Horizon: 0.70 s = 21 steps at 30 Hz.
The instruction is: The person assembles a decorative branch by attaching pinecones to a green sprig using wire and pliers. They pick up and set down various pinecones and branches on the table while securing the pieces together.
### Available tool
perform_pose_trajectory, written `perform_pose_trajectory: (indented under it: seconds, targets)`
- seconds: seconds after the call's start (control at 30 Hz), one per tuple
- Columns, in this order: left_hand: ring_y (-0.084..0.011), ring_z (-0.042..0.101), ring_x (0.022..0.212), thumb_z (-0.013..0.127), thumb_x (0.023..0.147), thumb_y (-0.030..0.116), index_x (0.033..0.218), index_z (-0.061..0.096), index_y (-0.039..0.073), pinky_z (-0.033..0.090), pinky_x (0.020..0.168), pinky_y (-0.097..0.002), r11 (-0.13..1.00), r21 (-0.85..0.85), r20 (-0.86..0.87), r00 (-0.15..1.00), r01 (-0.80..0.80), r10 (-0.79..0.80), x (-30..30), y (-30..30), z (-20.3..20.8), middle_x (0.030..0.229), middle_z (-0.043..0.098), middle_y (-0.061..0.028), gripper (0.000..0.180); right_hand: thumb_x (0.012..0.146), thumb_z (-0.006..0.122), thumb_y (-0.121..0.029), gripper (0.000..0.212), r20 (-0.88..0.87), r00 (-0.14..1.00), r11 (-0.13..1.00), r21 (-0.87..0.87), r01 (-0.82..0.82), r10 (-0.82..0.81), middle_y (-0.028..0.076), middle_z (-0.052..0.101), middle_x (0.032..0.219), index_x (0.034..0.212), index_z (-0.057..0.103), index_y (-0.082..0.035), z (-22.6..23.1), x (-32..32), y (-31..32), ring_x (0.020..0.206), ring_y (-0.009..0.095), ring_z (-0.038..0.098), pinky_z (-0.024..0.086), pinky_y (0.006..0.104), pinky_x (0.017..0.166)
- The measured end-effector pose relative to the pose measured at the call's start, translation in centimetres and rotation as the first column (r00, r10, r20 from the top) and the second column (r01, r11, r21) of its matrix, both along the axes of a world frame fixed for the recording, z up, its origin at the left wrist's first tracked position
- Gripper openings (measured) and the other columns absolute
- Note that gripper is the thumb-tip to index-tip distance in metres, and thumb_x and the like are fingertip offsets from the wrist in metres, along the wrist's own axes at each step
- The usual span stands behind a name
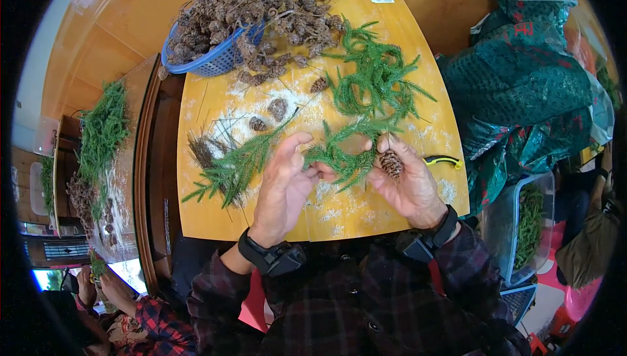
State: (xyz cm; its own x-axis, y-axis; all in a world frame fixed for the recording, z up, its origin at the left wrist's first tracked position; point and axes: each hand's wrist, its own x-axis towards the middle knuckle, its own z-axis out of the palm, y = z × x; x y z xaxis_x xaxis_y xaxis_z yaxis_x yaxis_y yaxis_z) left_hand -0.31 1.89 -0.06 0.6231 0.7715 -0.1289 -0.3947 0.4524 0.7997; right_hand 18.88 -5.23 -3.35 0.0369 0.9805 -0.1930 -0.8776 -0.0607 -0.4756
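Observation:
A small ring of green needled sprigs (pixel 353 159) is between my hands, above the table's near middle. My right hand (pixel 413 183) pinches its right side, with a brown pine cone (pixel 390 164) held against the ring. My left hand (pixel 282 186) curls its fingers against the ring's left edge, its thumb raised. What the fingertips grip there is partly hidden. Left of that hand lie loose green sprigs (pixel 235 172) and a bundle of thin dark stems (pixel 208 152). Single pine cones (pixel 277 108) rest beyond it. Several finished-looking green rings (pixel 372 75) lie at the far right.
A blue basket (pixel 189 65) heaped with pine cones (pixel 228 10) stands at the back left. A yellow-black cutter (pixel 444 161) lies by the right edge. Large green bags (pixel 522 88) and a clear bin (pixel 509 238) flank the right. Another person's checked sleeve (pixel 160 317) shows lower left.

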Motion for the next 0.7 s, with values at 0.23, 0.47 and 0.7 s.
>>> perform_pose_trajectory:
  seconds: [0.23,0.47,0.7]
  targets:
    - [-0.0107,0.057,0.087,0.063,0.089,0.016,0.100,0.061,0.002,0.044,0.080,-0.0269,0.998,0.052,-0.271,0.961,-0.042,0.054,0.0,-2.0,-2.3,0.089,0.062,-0.0022,0.018,0.096,0.053,-0.024,0.018,-0.012,1.000,0.999,0.036,-0.011,0.011,0.001,0.062,0.098,0.092,0.060,-0.008,0.3,-0.3,-0.1,0.076,0.009,0.056,0.047,0.0243,0.068]
    - [-0.0061,0.049,0.075,0.063,0.087,0.010,0.088,0.060,0.002,0.041,0.069,-0.0227,0.943,0.156,-0.335,0.883,-0.292,0.329,0.2,1.3,-0.1,0.080,0.056,0.0028,0.009,0.095,0.054,-0.024,0.019,0.287,0.950,0.991,-0.005,0.131,-0.124,0.005,0.062,0.103,0.090,0.060,-0.006,0.2,0.4,0.0,0.072,0.009,0.056,0.048,0.0251,0.065]
    - [-0.0081,0.041,0.065,0.062,0.086,0.008,0.076,0.052,0.000,0.035,0.060,-0.0251,0.734,0.529,-0.635,0.772,0.426,0.010,-0.7,2.6,2.6,0.070,0.044,-0.0007,0.017,0.093,0.057,-0.016,0.021,0.831,0.488,0.933,0.350,-0.084,-0.268,0.010,0.062,0.102,0.083,0.062,0.002,2.9,-0.1,-0.3,0.073,0.010,0.058,0.047,0.0253,0.063]
